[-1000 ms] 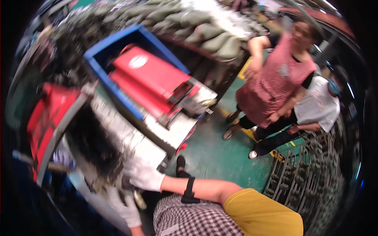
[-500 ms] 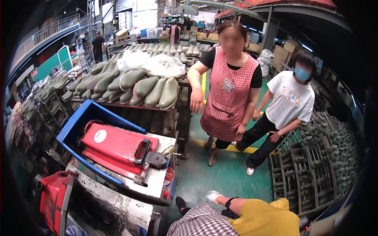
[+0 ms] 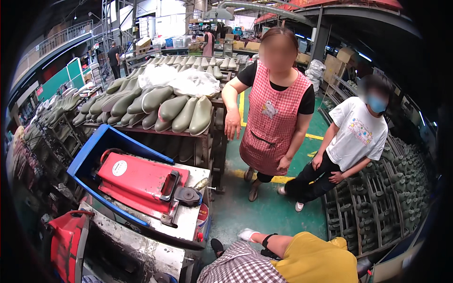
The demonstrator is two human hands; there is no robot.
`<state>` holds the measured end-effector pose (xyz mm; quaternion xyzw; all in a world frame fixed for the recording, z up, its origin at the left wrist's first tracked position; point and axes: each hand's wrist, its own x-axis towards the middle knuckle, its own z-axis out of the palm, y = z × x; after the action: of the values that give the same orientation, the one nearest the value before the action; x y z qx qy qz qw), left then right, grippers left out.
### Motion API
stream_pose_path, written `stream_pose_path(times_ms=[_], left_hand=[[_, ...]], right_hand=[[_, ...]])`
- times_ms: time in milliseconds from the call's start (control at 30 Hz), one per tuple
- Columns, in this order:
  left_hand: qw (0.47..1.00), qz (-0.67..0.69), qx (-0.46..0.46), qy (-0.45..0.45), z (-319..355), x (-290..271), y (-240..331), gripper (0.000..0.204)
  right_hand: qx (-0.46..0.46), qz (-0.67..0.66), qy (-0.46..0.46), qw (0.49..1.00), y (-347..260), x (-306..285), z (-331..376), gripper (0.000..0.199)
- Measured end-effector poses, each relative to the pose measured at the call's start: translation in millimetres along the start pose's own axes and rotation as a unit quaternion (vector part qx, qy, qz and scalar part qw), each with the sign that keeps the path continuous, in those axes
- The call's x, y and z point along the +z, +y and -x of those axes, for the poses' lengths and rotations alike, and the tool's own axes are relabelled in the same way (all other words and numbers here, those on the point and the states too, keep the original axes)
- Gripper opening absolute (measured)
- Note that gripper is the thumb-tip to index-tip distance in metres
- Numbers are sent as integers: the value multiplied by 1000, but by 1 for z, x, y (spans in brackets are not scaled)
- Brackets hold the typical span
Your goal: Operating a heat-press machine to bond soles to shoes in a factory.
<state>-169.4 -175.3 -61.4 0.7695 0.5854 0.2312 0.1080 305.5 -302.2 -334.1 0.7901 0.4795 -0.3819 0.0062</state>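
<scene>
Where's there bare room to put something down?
The green floor has a bare patch just beyond your right hand, between the white table and the packed rack. A little bare strip shows on that table, beside the red machine. Behind it, the green shoes are crowded together.

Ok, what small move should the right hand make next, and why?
Probably ease the gloved right hand left toward the red machine in the blue surround: it is apart from that machine, beside the checkered apron, with no held object visible, and no hand shows on the machine.
</scene>
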Motion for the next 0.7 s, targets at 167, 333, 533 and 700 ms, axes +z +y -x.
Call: stream_pose_path(times_ms=[167, 333, 533, 700], left_hand=[[1000, -19, 9, -9, 0, -1, -3, 75], [999, -11, -14, -43, 0, -4, -3, 79], [998, -49, -21, -34, -3, -13, 13, 79], [998, 46, 37, 18, -31, -5, 28, 70]], right_hand=[[-65, 34, -15, 997, -13, -7, -8, 42], [-52, 31, -12, 998, -5, -11, 7, 36], [25, -91, 5, 996, 5, -8, 15, 38], [-19, -6, 41, 999, -6, -31, -8, 46]])
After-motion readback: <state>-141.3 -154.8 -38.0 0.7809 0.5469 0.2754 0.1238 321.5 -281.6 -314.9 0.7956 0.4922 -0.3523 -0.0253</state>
